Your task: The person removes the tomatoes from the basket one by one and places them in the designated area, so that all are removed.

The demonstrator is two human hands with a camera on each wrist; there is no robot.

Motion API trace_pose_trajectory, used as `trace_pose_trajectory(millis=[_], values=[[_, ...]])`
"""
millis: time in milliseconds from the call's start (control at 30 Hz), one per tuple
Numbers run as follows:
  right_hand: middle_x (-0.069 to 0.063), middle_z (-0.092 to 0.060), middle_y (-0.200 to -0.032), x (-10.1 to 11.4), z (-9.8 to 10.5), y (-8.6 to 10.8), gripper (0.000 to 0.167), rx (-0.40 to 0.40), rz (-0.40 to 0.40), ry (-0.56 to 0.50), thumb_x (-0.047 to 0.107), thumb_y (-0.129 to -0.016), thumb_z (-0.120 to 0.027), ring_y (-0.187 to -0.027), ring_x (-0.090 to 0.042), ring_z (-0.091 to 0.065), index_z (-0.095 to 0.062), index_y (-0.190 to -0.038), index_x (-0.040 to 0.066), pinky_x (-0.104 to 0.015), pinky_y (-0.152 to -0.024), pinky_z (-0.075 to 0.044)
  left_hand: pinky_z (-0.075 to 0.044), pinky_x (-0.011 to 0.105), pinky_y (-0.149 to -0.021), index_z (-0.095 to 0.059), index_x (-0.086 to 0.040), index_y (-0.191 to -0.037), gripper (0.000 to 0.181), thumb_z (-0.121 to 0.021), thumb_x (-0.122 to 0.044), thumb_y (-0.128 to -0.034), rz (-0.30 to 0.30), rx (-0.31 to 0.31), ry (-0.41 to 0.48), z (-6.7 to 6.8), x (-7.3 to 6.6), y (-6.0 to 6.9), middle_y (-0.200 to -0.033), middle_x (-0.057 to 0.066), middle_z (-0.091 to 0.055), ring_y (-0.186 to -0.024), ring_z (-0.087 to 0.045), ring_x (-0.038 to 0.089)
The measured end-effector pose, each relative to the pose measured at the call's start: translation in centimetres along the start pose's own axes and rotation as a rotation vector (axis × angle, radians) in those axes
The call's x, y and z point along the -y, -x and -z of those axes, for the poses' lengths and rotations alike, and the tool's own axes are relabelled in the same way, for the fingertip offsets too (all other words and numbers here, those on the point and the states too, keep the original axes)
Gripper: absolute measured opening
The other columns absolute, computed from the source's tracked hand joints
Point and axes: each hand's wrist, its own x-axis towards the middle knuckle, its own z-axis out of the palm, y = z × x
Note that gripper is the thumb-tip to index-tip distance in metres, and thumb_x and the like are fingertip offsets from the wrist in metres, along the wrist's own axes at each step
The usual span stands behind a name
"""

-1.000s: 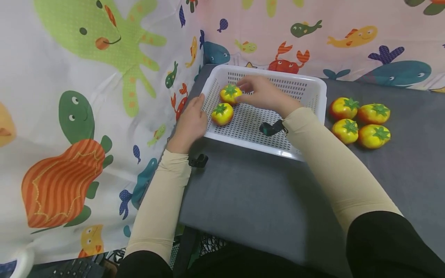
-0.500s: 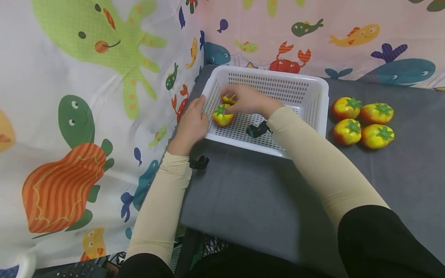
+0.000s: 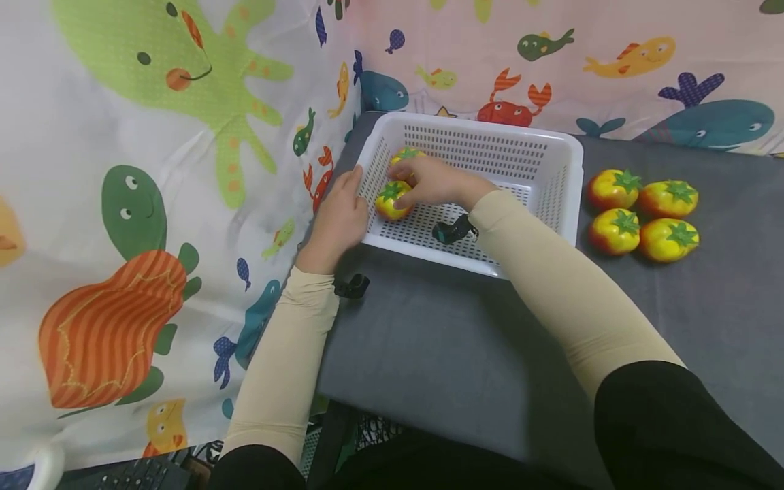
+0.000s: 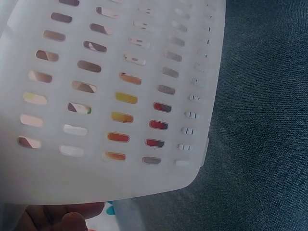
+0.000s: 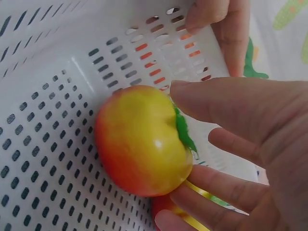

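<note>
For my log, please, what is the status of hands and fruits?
Left hand: holding basket. Right hand: relaxed, at front fruit. Back fruit also inside; four fruits on table. No obstacle seen.

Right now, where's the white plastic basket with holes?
In the head view, the basket sits left of four round red-yellow fruits; the left hand holds its left end.

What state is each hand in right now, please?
Left hand: holding the basket's rim.
Right hand: around the basket's nearer fruit; grip cannot be told.
</note>
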Motion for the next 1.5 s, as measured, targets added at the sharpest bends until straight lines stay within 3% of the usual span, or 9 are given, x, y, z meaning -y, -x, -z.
trace_pose_trajectory(millis=[267, 633, 933, 1300, 1500], values=[[-0.014, -0.056, -0.152, -0.1, -0.2, -0.2, 0.067, 0.025, -0.019, -0.004, 0.023, -0.092, -0.080, -0.134, -0.029, -0.054, -0.053, -0.152, 0.010, -0.045, -0.119, -0.043, -0.047, 0.046, -0.114, -0.023, -0.020, -0.169, 0.064, -0.047, -0.023, -0.1099, 0.019, 0.001, -0.015, 0.0, -0.2, -0.2, -0.167, 0.009, -0.035, -0.129, -0.054, 0.030], [-0.013, -0.055, -0.149, 0.5, -0.6, -0.9, 0.070, 0.078, -0.009, 0.060, 0.022, -0.090, -0.082, -0.128, -0.028, -0.052, -0.052, -0.152, 0.013, -0.048, -0.118, -0.041, -0.045, 0.047, -0.115, -0.023, -0.018, -0.169, 0.063, -0.044, -0.022, -0.1098, -0.003, -0.024, -0.017, 0.7, -0.4, -0.5, -0.167, 0.009, -0.035, -0.131, -0.053, 0.030], [-0.012, -0.055, -0.149, 0.3, -0.8, -0.7, 0.073, 0.059, 0.002, 0.073, 0.027, -0.088, -0.085, -0.129, -0.028, -0.051, -0.053, -0.153, 0.015, -0.049, -0.118, -0.041, -0.044, 0.047, -0.117, -0.023, -0.019, -0.169, 0.063, -0.044, -0.023, -0.1099, -0.014, -0.013, -0.032, 0.9, -0.7, -0.6, -0.168, 0.009, -0.034, -0.131, -0.053, 0.030], [-0.008, -0.055, -0.149, -0.5, -1.1, -0.1, 0.075, 0.021, -0.016, 0.067, 0.033, -0.087, -0.084, -0.128, -0.027, -0.050, -0.053, -0.154, 0.016, -0.049, -0.116, -0.043, -0.041, 0.047, -0.120, -0.021, -0.022, -0.170, 0.065, -0.046, -0.024, -0.1096, 0.022, 0.020, -0.021, -0.1, -0.5, -0.5, -0.169, 0.006, -0.033, -0.134, -0.051, 0.029], [-0.010, -0.055, -0.146, -0.7, -0.7, -0.1, 0.076, -0.010, 0.019, 0.052, 0.033, -0.087, -0.084, -0.127, -0.029, -0.050, -0.053, -0.153, 0.013, -0.048, -0.113, -0.046, -0.045, 0.047, -0.116, -0.024, -0.018, -0.169, 0.063, -0.045, -0.020, -0.1096, 0.025, -0.009, 0.008, -0.3, -0.2, -0.3, -0.167, 0.010, -0.035, -0.132, -0.054, 0.030]])
